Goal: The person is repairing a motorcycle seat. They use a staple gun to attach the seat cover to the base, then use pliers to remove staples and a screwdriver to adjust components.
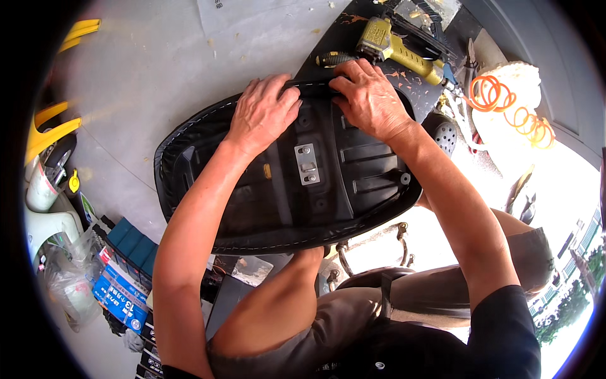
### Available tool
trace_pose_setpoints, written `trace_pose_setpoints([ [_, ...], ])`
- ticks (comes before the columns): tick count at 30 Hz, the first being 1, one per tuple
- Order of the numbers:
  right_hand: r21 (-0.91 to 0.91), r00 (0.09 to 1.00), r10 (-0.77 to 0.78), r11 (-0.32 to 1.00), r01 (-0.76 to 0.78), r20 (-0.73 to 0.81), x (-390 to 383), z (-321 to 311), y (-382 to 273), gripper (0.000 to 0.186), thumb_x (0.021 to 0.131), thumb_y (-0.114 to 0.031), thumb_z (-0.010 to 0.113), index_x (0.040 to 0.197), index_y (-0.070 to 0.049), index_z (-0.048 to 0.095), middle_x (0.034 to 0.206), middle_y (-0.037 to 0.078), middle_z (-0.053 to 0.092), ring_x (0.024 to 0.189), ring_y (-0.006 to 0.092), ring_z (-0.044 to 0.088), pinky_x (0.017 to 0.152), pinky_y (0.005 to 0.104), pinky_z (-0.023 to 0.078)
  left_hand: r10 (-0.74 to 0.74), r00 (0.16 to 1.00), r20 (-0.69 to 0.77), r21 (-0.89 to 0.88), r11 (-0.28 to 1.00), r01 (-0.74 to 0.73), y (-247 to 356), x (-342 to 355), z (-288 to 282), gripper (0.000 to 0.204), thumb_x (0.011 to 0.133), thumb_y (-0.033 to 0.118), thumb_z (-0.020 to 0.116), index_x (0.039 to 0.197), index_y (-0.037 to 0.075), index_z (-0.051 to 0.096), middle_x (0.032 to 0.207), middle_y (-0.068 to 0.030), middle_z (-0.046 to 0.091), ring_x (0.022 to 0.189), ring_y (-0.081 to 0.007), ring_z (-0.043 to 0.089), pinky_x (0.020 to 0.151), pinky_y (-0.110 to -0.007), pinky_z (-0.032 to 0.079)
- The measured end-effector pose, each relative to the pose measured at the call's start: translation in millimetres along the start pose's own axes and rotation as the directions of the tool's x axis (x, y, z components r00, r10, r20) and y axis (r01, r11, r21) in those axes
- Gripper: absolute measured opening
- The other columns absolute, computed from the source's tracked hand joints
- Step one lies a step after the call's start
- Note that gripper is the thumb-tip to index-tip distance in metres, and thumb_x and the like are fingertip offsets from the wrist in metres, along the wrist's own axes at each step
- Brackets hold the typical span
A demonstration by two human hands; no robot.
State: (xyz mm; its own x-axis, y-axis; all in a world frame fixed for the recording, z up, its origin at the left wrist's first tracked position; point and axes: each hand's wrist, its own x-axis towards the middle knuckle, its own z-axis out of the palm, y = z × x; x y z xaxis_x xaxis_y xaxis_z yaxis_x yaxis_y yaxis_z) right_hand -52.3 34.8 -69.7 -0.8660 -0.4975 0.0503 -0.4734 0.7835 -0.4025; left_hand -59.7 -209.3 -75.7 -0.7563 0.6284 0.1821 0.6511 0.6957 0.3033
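Observation:
A black scooter seat (pixel 271 208) lies upside down before me, its underside facing up. Staples run along its rim, where the black cover is folded over the edge. A small metal bracket (pixel 302 165) is fixed near the middle of the base. My left hand (pixel 264 108) grips the far rim with its fingers curled over the edge. To the right of it, my right hand (pixel 372 104) is closed on the same rim, thumb on the inner side. Fingertips of both hands are partly hidden behind the edge.
Beyond my right hand, a yellow air staple gun (pixel 407 55) and a dark-handled screwdriver (pixel 336 59) lie on a black surface. An orange coiled hose (pixel 489 95) hangs at the right, near pliers (pixel 471 53). Blue boxes (pixel 120 294) and a plastic bag (pixel 66 284) stand at the left.

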Motion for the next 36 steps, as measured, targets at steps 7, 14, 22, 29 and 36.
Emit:
trace_pose_setpoints([
  [7,0.133,0.996,0.013,0.991,-0.001,-0.086,5.2,10.0,3.6,0.015,0.079,-0.014,0.071,0.092,-0.008,0.068,0.107,0.004,0.063,0.102,0.0265,0.061,0.085,0.0381,0.055,-0.084,0.995,-0.049,-0.055,0.995,0.081,-1.4,2.7,8.6,0.016,0.086,0.013,0.072,0.091,0.005,0.059,0.101,-0.0099,0.068,0.087,-0.0321,0.067,0.077,-0.043,0.054],
  [14,0.236,0.995,0.087,0.969,-0.073,-0.048,10.2,9.4,-0.9,0.019,0.081,-0.018,0.073,0.097,-0.008,0.069,0.104,0.005,0.064,0.104,0.0287,0.060,0.090,0.0411,0.051,-0.215,0.976,-0.034,-0.090,0.973,0.211,1.5,9.5,11.5,0.017,0.088,0.013,0.071,0.090,0.006,0.056,0.092,-0.0082,0.066,0.080,-0.0327,0.065,0.071,-0.044,0.051],
  [22,0.300,0.998,0.068,0.952,-0.066,0.001,13.9,8.6,6.3,0.015,0.081,-0.012,0.073,0.095,-0.007,0.070,0.108,0.005,0.061,0.107,0.0280,0.058,0.091,0.0423,0.050,-0.180,0.983,-0.021,-0.170,0.970,0.174,7.2,-0.3,10.5,0.016,0.089,0.014,0.071,0.096,0.005,0.060,0.117,-0.0092,0.062,0.108,-0.0285,0.060,0.095,-0.044,0.041],
  [29,0.362,0.996,0.066,0.931,-0.042,-0.055,12.1,13.1,9.4,0.011,0.080,-0.007,0.071,0.091,-0.005,0.068,0.106,0.007,0.061,0.104,0.0306,0.057,0.090,0.0417,0.049,-0.144,0.990,0.000,-0.173,0.975,0.142,7.6,2.2,8.2,0.017,0.090,0.018,0.071,0.096,0.005,0.060,0.117,-0.0076,0.063,0.108,-0.0277,0.060,0.093,-0.044,0.042],
  [36,0.361,0.974,0.219,0.914,-0.186,-0.053,17.6,17.9,2.1,0.012,0.082,-0.011,0.069,0.091,-0.004,0.068,0.103,0.010,0.062,0.103,0.0331,0.061,0.090,0.0433,0.050,-0.245,0.969,0.020,-0.265,0.934,0.242,-3.4,13.0,17.7,0.016,0.092,0.014,0.069,0.091,0.003,0.057,0.094,-0.0101,0.067,0.084,-0.0337,0.064,0.073,-0.044,0.048],
])
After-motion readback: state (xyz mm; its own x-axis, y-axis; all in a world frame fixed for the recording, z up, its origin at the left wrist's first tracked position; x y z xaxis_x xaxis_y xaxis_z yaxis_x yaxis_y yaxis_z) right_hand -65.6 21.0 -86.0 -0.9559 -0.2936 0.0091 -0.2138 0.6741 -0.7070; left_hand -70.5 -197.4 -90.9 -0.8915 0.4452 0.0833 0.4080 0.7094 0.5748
